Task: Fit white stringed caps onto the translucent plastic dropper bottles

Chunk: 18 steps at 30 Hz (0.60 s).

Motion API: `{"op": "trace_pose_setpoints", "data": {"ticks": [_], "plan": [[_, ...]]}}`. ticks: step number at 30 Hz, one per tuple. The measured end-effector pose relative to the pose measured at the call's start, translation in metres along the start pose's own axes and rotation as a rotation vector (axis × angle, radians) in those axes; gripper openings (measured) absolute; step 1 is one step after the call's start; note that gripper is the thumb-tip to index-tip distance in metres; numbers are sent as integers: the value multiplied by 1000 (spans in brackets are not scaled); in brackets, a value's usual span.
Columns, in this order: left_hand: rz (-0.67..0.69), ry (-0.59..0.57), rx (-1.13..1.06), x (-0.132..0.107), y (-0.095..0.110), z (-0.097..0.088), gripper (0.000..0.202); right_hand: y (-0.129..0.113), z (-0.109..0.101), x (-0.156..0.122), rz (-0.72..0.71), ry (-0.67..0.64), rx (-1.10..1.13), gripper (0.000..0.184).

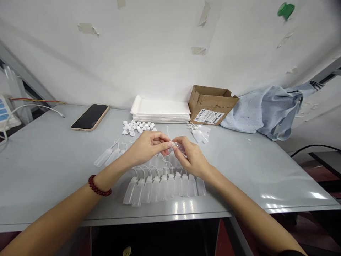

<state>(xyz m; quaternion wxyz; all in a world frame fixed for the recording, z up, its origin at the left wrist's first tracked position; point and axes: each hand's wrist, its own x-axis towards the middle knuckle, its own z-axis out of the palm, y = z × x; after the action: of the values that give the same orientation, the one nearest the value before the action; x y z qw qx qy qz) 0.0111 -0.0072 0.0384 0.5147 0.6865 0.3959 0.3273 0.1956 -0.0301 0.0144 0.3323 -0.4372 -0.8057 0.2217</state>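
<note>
My right hand [192, 156] is closed around a small translucent plastic squeeze bottle [180, 147], which lies tilted with its neck to the left. At that neck, my left hand [151, 144] pinches the bottle's white cap, mostly hidden by the fingertips. A thin white tube [167, 131] sticks up just behind the fingers. Below both hands, a row of similar bottles [162, 186] with thin curved tubes lies on the table [80, 192]. More bottles lie partly hidden under my hands. Left of my left wrist are several others [105, 156].
Behind the hands sit a pile of small white caps [137, 127], a stack of white envelopes [162, 110] and an open cardboard box [213, 105]. A few bottles [199, 133] lie before the box. A phone [90, 117] is left; a light blue cloth bag [258, 110] is right.
</note>
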Motion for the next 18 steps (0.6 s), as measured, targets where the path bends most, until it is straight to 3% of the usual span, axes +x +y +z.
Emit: {"op": "trace_pose_setpoints", "data": {"ticks": [8,14,18], "plan": [[65,16,8,-1,-1,-1,22,1,-2,1,81,-12,151,10],[-15,-30,66,1,-2,-2,29,6,0,0,-92,32,-67,13],[6,-45,60,0,0,-3,28,11,1,0,-187,74,-165,16]]}}
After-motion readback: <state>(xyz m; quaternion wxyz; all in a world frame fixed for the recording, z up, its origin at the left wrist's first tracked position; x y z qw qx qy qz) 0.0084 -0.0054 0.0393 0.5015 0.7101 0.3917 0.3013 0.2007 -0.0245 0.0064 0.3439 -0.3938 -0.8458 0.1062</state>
